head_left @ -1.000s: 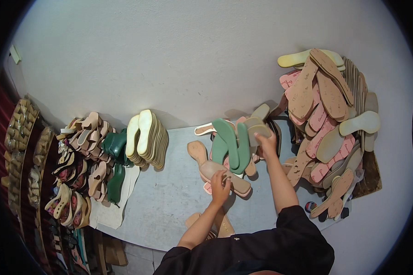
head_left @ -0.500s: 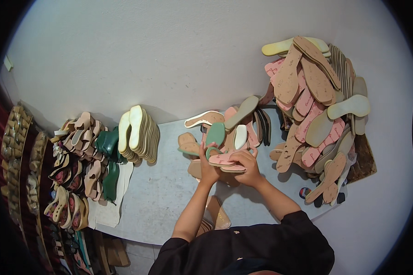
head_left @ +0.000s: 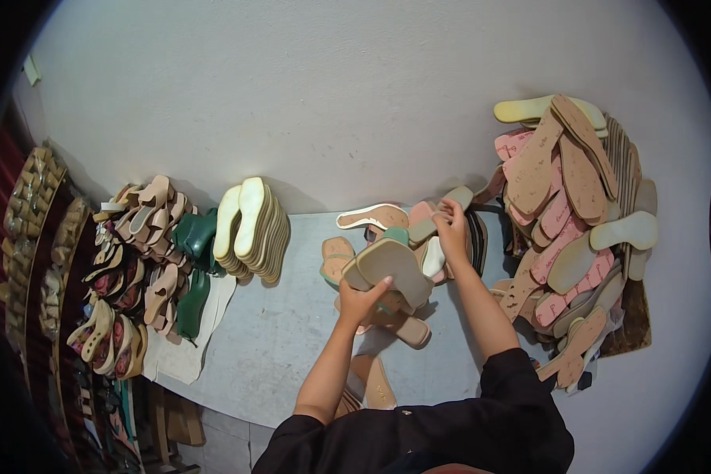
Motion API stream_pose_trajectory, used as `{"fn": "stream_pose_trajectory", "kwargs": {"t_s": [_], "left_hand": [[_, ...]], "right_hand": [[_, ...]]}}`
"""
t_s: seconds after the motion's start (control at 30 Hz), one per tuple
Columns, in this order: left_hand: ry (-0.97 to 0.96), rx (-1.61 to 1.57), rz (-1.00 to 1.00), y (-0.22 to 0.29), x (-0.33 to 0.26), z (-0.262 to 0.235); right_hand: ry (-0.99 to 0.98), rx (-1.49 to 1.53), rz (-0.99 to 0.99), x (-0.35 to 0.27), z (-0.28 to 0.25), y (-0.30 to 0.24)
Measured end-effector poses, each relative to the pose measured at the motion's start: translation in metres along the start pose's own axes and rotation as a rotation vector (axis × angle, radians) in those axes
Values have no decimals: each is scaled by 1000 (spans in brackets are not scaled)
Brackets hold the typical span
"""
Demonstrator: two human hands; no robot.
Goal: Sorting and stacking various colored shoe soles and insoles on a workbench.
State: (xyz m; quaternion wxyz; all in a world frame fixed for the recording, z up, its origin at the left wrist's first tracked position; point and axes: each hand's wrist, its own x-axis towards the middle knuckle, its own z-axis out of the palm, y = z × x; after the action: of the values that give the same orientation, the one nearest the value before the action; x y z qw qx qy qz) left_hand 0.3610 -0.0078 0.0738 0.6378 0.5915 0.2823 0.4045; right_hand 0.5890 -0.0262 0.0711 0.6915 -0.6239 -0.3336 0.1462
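Note:
My left hand (head_left: 363, 296) grips a beige shoe sole (head_left: 395, 267) lifted over a loose heap of soles and flat sandals in the middle of the grey table (head_left: 276, 332). My right hand (head_left: 452, 229) reaches further back and closes its fingers on another pale sole (head_left: 441, 213) at the top of that heap, next to the wall. A white-rimmed sandal sole (head_left: 373, 216) lies at the back left of the heap. A tan sandal (head_left: 336, 257) lies at its left side.
A tall pile of pink, tan and cream soles (head_left: 569, 213) leans against the wall at right. An upright stack of cream soles (head_left: 253, 229) stands at left, with green soles (head_left: 193, 261) and a heap of finished sandals (head_left: 134, 261) beyond it.
My hands were together on a pink sandal over the heap. They have separated: the left now holds up a beige sole, the right has reached back to the wall side.

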Motion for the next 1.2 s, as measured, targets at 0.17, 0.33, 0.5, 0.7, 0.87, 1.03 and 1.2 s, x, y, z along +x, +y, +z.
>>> {"fn": "stream_pose_trajectory", "kwargs": {"t_s": [0.17, 0.33, 0.5, 0.7, 0.87, 1.03, 1.2], "left_hand": [[332, 763, 470, 3, 3, -26], [311, 182, 192, -43, 6, -43], [454, -487, 37, -15, -6, -38], [405, -483, -50, -9, -21, -37], [387, -342, 109, -14, -32, -30], [300, -382, -24, 22, -69, -20], [301, -343, -68, 40, -108, -34]], "right_hand": [[56, -941, 331, 18, 8, 78], [303, -488, 489, 42, 8, 134], [367, -443, 331, 38, 14, 107], [272, 3, 106, -9, -11, 59], [183, 298, 197, -89, -22, 1], [-12, 431, 243, -150, -29, -58], [-74, 512, 200, -186, -13, -91]]}}
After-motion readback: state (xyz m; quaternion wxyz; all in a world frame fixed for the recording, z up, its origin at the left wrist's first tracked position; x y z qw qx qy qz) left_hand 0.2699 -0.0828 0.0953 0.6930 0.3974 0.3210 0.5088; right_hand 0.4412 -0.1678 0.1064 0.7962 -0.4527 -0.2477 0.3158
